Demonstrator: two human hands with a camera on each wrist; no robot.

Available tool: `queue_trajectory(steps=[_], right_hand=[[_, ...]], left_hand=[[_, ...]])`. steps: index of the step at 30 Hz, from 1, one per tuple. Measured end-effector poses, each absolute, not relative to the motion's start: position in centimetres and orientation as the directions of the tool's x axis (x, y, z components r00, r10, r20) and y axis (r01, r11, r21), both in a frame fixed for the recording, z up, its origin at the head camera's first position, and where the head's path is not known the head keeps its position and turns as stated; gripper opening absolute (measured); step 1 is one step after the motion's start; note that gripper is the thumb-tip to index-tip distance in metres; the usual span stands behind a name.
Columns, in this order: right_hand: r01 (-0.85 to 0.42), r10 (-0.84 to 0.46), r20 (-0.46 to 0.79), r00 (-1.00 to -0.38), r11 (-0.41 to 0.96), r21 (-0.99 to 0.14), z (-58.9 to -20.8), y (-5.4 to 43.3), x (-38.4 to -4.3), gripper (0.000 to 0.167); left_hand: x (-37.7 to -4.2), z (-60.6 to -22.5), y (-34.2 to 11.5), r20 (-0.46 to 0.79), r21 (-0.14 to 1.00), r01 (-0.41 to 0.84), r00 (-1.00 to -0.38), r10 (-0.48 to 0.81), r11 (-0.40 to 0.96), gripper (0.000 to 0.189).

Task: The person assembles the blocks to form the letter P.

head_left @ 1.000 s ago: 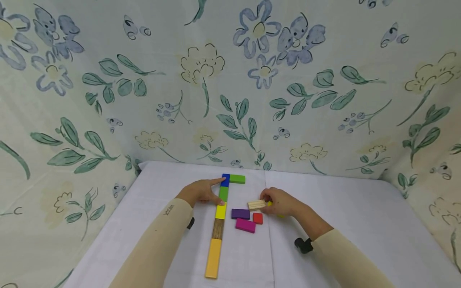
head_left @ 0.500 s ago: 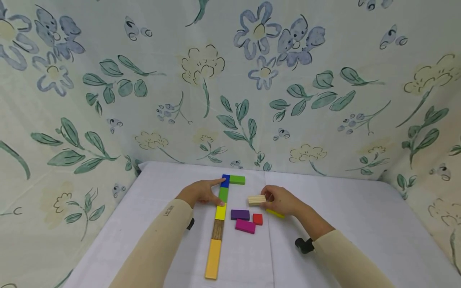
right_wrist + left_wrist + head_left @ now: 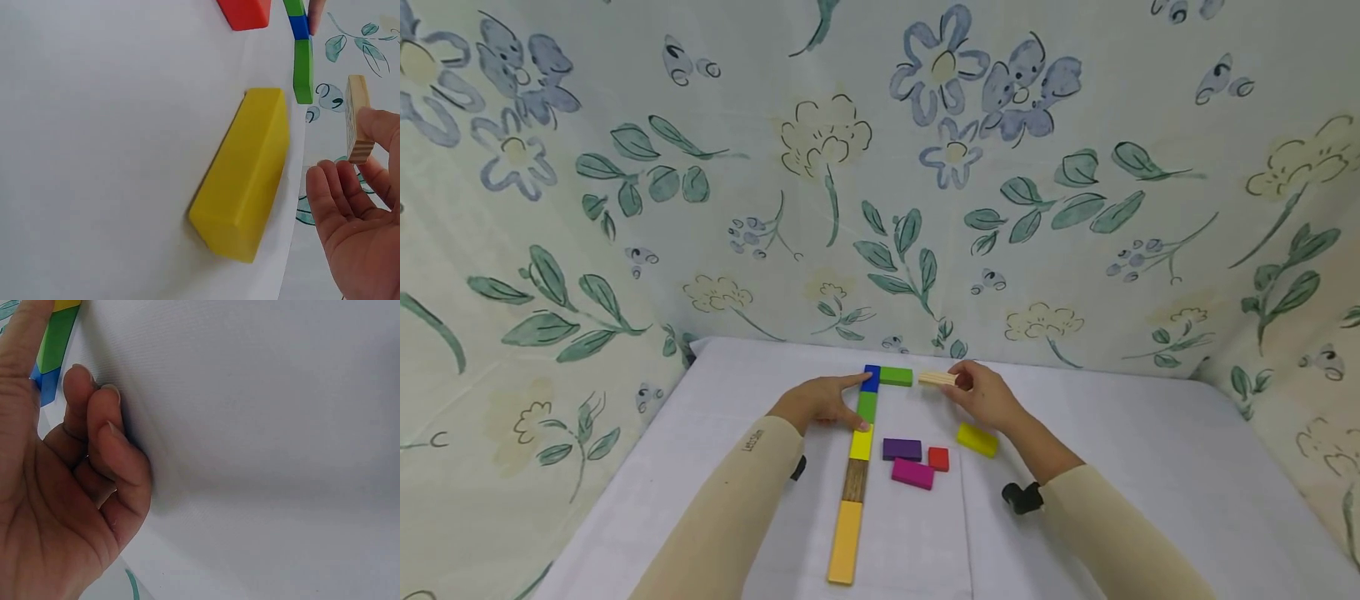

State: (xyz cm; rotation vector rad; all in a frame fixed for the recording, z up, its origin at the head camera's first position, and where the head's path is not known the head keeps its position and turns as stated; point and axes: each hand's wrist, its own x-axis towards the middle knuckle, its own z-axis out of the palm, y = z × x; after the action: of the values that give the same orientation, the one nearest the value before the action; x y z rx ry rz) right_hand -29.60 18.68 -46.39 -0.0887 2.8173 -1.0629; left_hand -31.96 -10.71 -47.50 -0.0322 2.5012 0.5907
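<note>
A column of blocks runs up the table in the head view: an orange-yellow block (image 3: 846, 543), a brown wood-grain one (image 3: 854, 481), a yellow one (image 3: 861, 445), a green one (image 3: 867, 408) and a blue one (image 3: 871, 382) at the far end. Another green block (image 3: 897, 377) extends right from the blue one. My left hand (image 3: 815, 400) rests its index finger on the blue block and its thumb near the green-yellow joint; its other fingers are loosely bent. My right hand (image 3: 988, 397) pinches a pale striped wooden block (image 3: 934, 378) by its right end, slightly right of the second green block.
Right of the column lie a purple block (image 3: 902, 450), a magenta block (image 3: 913, 474) and a small red block (image 3: 938, 459). A loose yellow block (image 3: 977, 440) lies below my right hand. A floral cloth (image 3: 1037, 250) hangs behind the white table (image 3: 1075, 533).
My right hand has lifted the striped wooden block and carried it away from me, level with the second green block. The loose yellow block is now uncovered. My left hand has stayed put.
</note>
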Motion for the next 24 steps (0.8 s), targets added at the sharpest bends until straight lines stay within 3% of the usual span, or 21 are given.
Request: queue_trajectory(steps=[9, 17, 24], right_hand=[[0.047, -0.023, -0.091, -0.996, 0.722, -0.691, -46.9, 18.2, -31.2, 0.044], [0.183, 0.024, -0.233, -0.972, 0.697, -0.693, -47.9, 18.7, -32.2, 0.043], [0.213, 0.032, -0.269, -0.962, 0.704, -0.677, -48.4, 18.5, -32.8, 0.038]], left_hand=[[-31.7, -47.2, -10.8, -0.511, 0.373, -0.106, -0.852, 0.109, 0.922, 0.105], [-32.2, -47.5, -10.6, -0.525, 0.389, -0.121, -0.844, 0.112, 0.913, 0.107], [-32.0, -47.2, -10.8, -0.539, 0.419, -0.137, -0.833, 0.125, 0.898, 0.107]])
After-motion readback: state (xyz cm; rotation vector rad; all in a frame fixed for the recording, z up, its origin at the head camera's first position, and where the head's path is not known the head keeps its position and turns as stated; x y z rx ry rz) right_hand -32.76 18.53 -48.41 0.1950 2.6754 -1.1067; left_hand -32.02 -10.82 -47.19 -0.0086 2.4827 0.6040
